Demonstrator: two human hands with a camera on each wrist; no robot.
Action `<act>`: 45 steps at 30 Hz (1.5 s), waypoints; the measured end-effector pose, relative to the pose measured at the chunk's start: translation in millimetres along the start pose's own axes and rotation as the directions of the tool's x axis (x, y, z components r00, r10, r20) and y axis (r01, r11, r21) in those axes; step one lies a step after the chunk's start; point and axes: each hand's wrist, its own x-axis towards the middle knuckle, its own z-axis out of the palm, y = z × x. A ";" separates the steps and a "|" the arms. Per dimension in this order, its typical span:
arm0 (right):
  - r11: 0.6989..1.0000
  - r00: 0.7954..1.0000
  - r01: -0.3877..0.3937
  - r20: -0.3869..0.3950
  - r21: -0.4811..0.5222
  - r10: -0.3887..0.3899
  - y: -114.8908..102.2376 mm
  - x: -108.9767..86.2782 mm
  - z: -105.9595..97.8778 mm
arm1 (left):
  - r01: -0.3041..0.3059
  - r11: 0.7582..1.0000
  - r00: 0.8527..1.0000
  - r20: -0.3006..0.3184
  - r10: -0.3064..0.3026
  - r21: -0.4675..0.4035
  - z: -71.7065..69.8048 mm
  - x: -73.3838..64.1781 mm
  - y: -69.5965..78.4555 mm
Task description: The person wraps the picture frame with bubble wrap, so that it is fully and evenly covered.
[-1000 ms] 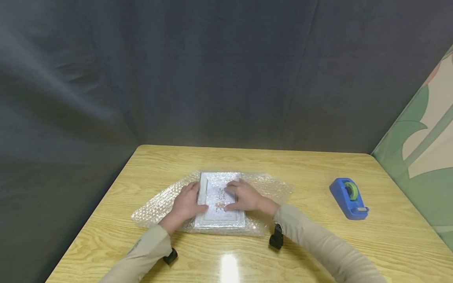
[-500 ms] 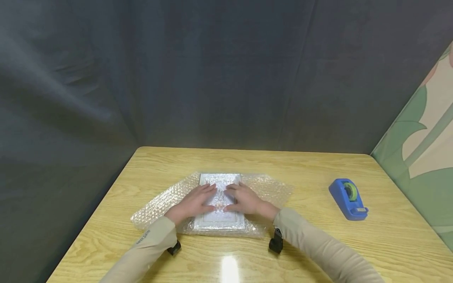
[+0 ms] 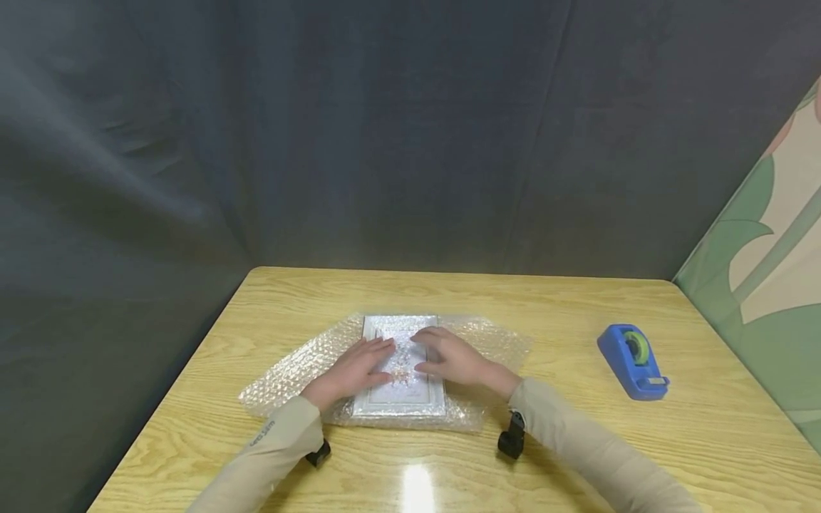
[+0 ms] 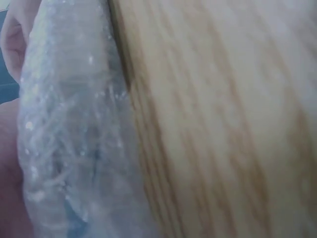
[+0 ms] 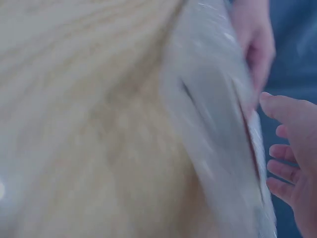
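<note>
A white picture frame point(image 3: 399, 408) lies flat at the middle of the table, wrapped in clear bubble wrap point(image 3: 291, 374) that spreads out to both sides. My left hand point(image 3: 353, 372) rests on the frame's left half through the wrap, fingers extended. Over the right half is my right hand point(image 3: 457, 358), its fingers loosely bent and spread. In the right wrist view the right hand point(image 5: 297, 163) appears a little apart from the wrapped edge point(image 5: 213, 114). The left wrist view shows the near edge of the bubble wrap point(image 4: 74, 124) close up, with the table beside it.
A blue tape dispenser point(image 3: 631, 360) holding a green roll stands on the right side of the wooden table point(image 3: 551, 306). Behind the table hangs a dark curtain point(image 3: 398, 142). A patterned panel point(image 3: 770, 285) borders the right side.
My left hand has moved right from the frame's left edge onto its face. My right hand has lately shifted slightly right and appears to have lifted off the wrap.
</note>
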 end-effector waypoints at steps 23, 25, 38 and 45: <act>0.836 0.864 -0.497 0.045 0.232 0.501 92.0 -94.7 -72.1 | 0.005 0.998 1.000 -0.006 -0.005 -0.064 3.9 -1.4 -1.7; 0.800 0.848 -0.521 0.079 0.298 0.523 92.0 -96.5 -72.4 | 0.005 0.998 1.000 -0.008 -0.006 -0.064 3.6 -1.6 -1.7; 0.654 0.795 -0.467 -0.041 0.595 0.605 79.2 -103.0 -61.9 | 0.000 0.998 1.000 -0.023 -0.001 -0.065 4.3 -1.7 -2.6; 0.401 0.653 -0.407 -0.046 0.821 0.756 56.0 -102.2 -42.3 | -0.006 0.997 1.000 -0.023 0.004 -0.073 3.8 -2.0 -2.3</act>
